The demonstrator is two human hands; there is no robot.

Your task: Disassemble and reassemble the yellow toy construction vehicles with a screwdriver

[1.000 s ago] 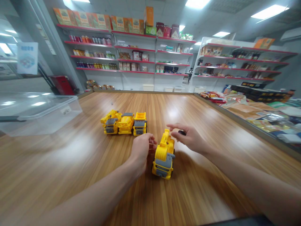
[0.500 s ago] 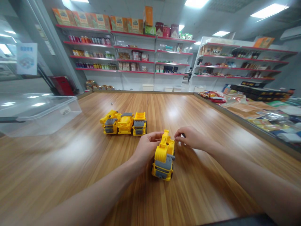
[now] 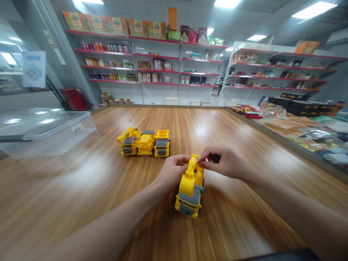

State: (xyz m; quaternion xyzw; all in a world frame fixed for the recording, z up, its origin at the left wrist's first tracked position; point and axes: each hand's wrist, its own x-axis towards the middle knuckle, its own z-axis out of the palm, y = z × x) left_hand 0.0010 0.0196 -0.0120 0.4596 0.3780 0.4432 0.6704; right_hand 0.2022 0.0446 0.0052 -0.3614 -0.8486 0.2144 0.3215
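A yellow toy crane truck (image 3: 189, 192) with a grey windshield stands in front of me, its cab facing me and its boom pointing away. My left hand (image 3: 174, 170) grips the truck's rear from the left side; the fingers behind it are partly hidden. At the truck's right rear, my right hand (image 3: 224, 161) pinches with thumb and forefinger close to the boom. A dark rounded piece, like the black handle of a small tool (image 3: 215, 158), shows inside that hand; its other end is hidden by the fingers.
Left of centre on the wooden table (image 3: 108, 203), a yellow toy crane truck (image 3: 128, 144), mixer truck (image 3: 146, 143) and dump truck (image 3: 162, 144) stand side by side. A clear plastic bin (image 3: 59, 136) is at far left. Packaged goods (image 3: 282, 125) lie right; a tiny shiny piece (image 3: 130, 120) lies farther back.
My right hand has moved left and turned, its fingertips now at the truck's rear, showing more of the black handle. The truck has shifted slightly toward me, still in my left hand.
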